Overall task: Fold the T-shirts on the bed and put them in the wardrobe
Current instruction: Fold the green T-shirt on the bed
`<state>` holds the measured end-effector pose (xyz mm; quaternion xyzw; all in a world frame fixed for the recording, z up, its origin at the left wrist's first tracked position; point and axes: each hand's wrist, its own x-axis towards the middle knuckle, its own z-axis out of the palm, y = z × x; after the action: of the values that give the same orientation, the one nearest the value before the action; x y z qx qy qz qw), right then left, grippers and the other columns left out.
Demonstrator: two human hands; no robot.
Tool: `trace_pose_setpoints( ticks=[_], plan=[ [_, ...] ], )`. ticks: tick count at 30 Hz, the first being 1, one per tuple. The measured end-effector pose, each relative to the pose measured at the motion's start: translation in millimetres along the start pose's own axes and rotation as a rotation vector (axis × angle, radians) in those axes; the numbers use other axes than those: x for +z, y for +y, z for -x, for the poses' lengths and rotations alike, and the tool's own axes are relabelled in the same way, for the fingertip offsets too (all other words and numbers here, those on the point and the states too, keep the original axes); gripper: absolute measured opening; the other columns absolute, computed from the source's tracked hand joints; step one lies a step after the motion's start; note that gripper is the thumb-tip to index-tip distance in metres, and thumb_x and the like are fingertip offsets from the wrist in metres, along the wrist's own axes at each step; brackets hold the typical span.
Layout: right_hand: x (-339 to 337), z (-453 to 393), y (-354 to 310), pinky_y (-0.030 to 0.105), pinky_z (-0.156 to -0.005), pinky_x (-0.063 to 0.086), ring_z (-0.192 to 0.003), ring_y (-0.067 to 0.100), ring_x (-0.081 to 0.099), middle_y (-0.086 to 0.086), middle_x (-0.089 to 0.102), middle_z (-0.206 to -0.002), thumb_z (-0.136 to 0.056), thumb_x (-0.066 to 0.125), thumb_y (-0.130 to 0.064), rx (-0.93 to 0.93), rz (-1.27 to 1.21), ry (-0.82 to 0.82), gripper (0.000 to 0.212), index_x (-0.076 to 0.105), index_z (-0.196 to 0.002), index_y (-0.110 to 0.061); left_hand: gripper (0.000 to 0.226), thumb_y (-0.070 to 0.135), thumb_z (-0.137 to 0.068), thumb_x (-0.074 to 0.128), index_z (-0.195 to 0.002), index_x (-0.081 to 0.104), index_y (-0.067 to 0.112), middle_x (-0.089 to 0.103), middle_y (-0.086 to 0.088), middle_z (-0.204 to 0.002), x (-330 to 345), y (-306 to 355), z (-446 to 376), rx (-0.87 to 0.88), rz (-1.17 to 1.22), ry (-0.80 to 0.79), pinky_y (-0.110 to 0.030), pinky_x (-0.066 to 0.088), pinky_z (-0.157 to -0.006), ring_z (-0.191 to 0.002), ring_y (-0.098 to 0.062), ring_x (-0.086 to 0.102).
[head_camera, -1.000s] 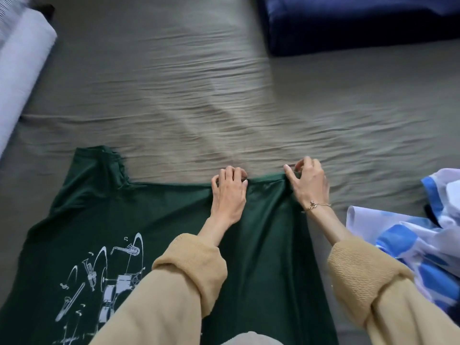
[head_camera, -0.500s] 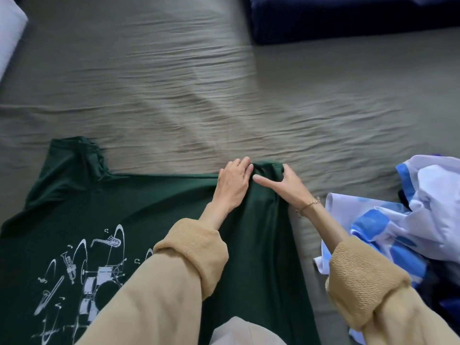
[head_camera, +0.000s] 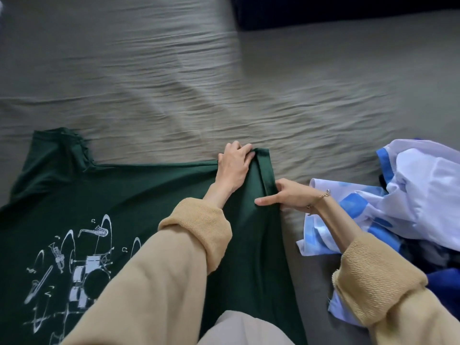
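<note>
Lying beside shirt: blue-and-white garment heap (head_camera: pixel 408 195) at right, touching right forearm; navy bedding (head_camera: pixel 348 11) at far edge, well apart.
Surface: wrinkled grey bedsheet (head_camera: pixel 174 83).
Count: one green T-shirt (head_camera: pixel 139 195) with white drum-kit print (head_camera: pixel 72 265), flat on bed; two hands; one bracelet (head_camera: pixel 322 196) on right wrist.
Left hand (head_camera: pixel 234 168): fingers curled, gripping far hem corner.
Right hand (head_camera: pixel 286 195): thumb extended, fingers pinching hem fold.
Change: right hand nearer than half a second ago; hem folded over.

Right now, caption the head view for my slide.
Both hands, left and right, grip the green T-shirt's hem on the bed.
</note>
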<state>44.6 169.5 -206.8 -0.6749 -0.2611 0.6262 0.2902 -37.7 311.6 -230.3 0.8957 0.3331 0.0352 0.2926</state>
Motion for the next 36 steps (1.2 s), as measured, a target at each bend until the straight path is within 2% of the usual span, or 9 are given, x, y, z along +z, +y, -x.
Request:
trace_pose_setpoints(
  ticks=[2,7,13,17,22,25,28,33,36],
  plan=[
    [-2,7,6,0.027,-0.080,0.054,-0.076,0.013,0.065,0.003,0.069,-0.084,-0.080,0.075,-0.017,0.063,0.087,0.037,0.015,0.066,-0.087,-0.006,0.028,0.030,-0.100,0.042,-0.112,0.059,0.012,0.049,-0.008,-0.106,3,3,2,-0.028,-0.022,0.044,-0.034,0.031,-0.084,-0.106,-0.024,0.041],
    [1,21,20,0.022,-0.063,0.053,-0.062,0.016,0.063,0.016,0.066,-0.077,-0.077,0.077,-0.028,0.152,0.225,0.165,0.039,0.064,-0.089,0.007,0.030,0.035,-0.095,0.050,-0.121,0.052,0.021,0.047,-0.003,-0.119,11,14,16,-0.086,-0.234,0.189,-0.034,0.026,-0.099,-0.115,-0.022,0.040],
    [26,27,18,0.029,-0.063,0.042,-0.062,0.013,0.057,-0.001,0.062,-0.061,-0.060,0.083,-0.049,0.177,0.490,0.235,0.051,0.053,-0.069,-0.010,0.028,0.027,-0.097,0.046,-0.122,0.053,0.019,0.049,-0.003,-0.121,10,12,50,0.021,-0.274,0.233,-0.033,0.027,-0.097,-0.113,-0.021,0.043],
    [49,26,20,0.030,-0.063,0.035,-0.080,0.023,0.052,0.000,0.051,-0.082,-0.068,0.077,-0.051,0.185,0.637,0.332,0.054,0.033,-0.067,-0.019,0.025,0.023,-0.098,0.042,-0.120,0.053,0.020,0.050,-0.001,-0.117,11,-2,82,-0.003,-0.287,0.190,-0.031,0.030,-0.091,-0.109,-0.019,0.044],
    [51,39,25,0.031,-0.059,0.036,-0.078,0.024,0.054,-0.001,0.050,-0.073,-0.072,0.071,-0.058,0.199,0.680,0.366,0.055,0.033,-0.065,-0.018,0.032,0.028,-0.099,0.040,-0.128,0.049,0.020,0.048,-0.001,-0.125,11,-14,117,0.015,-0.334,0.121,-0.031,0.030,-0.095,-0.116,-0.019,0.042],
    [51,50,26,0.029,-0.050,0.034,-0.057,0.020,0.050,-0.002,0.047,-0.056,-0.061,0.080,-0.055,0.216,0.666,0.226,0.059,0.036,-0.061,-0.016,0.049,0.036,-0.102,0.030,-0.149,0.025,0.023,0.022,-0.001,-0.155,15,-17,137,0.041,-0.352,-0.023,-0.040,0.012,-0.115,-0.143,-0.016,0.018],
    [50,58,29,0.027,-0.048,0.032,-0.052,0.017,0.043,-0.001,0.044,-0.053,-0.070,0.080,-0.035,0.207,0.654,0.167,0.050,0.036,-0.057,-0.014,0.058,0.043,-0.103,0.017,-0.151,-0.008,0.024,-0.015,0.003,-0.159,22,-16,146,0.022,-0.427,-0.170,-0.052,-0.007,-0.115,-0.146,-0.010,-0.014],
    [58,78,48,0.023,-0.049,0.038,-0.053,0.014,0.050,-0.003,0.053,-0.043,-0.081,0.070,-0.028,0.260,0.689,0.307,0.042,0.040,-0.057,-0.013,0.061,0.045,-0.102,0.015,-0.150,-0.015,0.021,-0.023,-0.002,-0.157,25,0,144,-0.002,-0.460,-0.214,-0.057,-0.008,-0.113,-0.145,-0.016,-0.019],
    [75,90,55,0.031,-0.074,0.052,-0.078,0.022,0.063,0.012,0.069,-0.071,-0.082,0.069,-0.027,0.261,0.680,0.411,0.036,0.043,-0.062,-0.011,0.063,0.046,-0.102,0.016,-0.149,-0.017,0.021,-0.024,-0.002,-0.156,35,11,161,0.039,-0.454,-0.222,-0.058,-0.009,-0.112,-0.144,-0.017,-0.020]
  ],
)
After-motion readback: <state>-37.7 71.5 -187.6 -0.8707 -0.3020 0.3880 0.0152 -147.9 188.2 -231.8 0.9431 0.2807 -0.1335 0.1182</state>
